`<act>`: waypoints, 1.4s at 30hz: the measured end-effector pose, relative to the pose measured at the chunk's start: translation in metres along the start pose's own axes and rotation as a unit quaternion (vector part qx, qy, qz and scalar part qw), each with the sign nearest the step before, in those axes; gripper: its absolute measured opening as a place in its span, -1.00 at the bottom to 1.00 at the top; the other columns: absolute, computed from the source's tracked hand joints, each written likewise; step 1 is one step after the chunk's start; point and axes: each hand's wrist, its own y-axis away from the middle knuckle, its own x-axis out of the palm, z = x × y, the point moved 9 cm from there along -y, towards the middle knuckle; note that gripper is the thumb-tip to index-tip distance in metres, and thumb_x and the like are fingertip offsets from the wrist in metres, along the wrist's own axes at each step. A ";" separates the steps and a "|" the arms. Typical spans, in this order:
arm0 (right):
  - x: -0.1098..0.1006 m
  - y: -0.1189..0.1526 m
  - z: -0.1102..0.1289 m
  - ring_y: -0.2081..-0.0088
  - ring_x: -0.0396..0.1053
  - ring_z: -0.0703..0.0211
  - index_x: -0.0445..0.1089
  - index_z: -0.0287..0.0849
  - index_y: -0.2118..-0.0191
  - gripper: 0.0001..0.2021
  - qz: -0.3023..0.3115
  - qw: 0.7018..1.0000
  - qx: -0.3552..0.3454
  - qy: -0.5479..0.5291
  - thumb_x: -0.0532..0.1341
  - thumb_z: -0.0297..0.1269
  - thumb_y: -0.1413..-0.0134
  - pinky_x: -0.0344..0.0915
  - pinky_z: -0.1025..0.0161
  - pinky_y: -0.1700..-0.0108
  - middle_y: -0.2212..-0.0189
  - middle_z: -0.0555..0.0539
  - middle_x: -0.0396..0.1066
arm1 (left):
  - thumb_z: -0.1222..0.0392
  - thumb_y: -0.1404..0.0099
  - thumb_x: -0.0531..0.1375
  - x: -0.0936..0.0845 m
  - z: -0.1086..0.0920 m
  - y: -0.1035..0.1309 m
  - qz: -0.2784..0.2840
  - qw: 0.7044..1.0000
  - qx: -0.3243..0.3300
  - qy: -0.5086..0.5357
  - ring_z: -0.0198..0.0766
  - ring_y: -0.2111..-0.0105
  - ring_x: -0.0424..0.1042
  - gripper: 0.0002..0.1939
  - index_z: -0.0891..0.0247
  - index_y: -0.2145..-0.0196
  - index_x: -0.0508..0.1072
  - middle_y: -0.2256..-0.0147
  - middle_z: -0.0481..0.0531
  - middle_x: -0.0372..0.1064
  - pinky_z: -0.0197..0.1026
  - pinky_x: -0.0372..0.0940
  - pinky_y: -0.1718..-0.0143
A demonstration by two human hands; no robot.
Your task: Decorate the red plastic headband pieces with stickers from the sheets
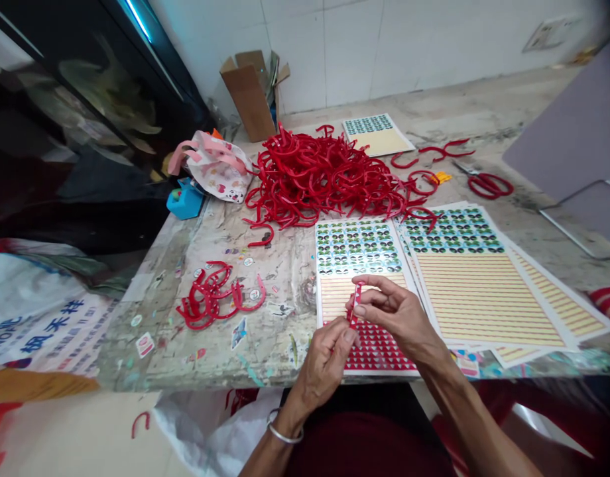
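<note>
Near the table's front edge, my left hand (325, 361) grips the lower end of a narrow red piece with white marks (356, 305). My right hand (392, 311) pinches the same piece higher up, between thumb and fingers. Both hands are over a sticker sheet (359, 248) with green-blue prints at its top, a cream middle and red rows with white shapes at the bottom. A large pile of curved red pieces (325, 175) lies behind the sheet. On the left is a smaller group of curved red pieces (218, 295).
More sticker sheets (488, 291) overlap on the right, with another sheet (379, 136) at the back. Red-handled scissors (490, 185) lie back right. A floral bag (218, 169), a blue container (184, 201) and an open cardboard box (248, 99) stand back left.
</note>
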 end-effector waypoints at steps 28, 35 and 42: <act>0.019 -0.024 0.009 0.53 0.35 0.28 0.40 -0.21 0.40 -0.68 0.060 0.990 -0.020 0.127 0.11 -0.05 -0.13 0.32 0.32 0.43 0.54 -0.04 0.44 | 0.21 -0.33 -0.02 -0.027 0.001 0.003 -0.111 0.992 0.035 -0.052 -0.33 0.46 0.22 -0.68 0.27 0.58 0.20 0.54 -0.02 0.18 -0.27 0.09 0.40; 0.045 -0.127 0.018 0.26 0.41 0.15 0.42 -0.14 0.17 -0.75 -0.002 0.835 -0.211 0.508 0.02 -0.26 -0.19 0.31 0.20 0.17 0.23 -0.09 0.47 | 0.17 -0.29 0.05 -0.128 0.034 0.010 -0.231 0.920 -0.027 -0.315 -0.25 0.43 0.33 -0.73 0.26 0.53 0.35 0.51 0.00 0.27 -0.21 0.22 0.33; 0.075 -0.205 0.005 0.05 0.18 -0.09 0.40 -0.30 0.23 -0.81 -0.035 0.768 -0.220 0.601 0.07 -0.41 -0.09 0.12 0.07 0.06 0.16 -0.32 0.33 | 0.22 -0.26 0.08 -0.178 0.034 0.033 -0.368 0.857 -0.004 -0.361 -0.03 -0.09 0.20 -0.57 0.29 -0.09 0.22 -0.08 0.26 0.13 0.01 0.23 -0.03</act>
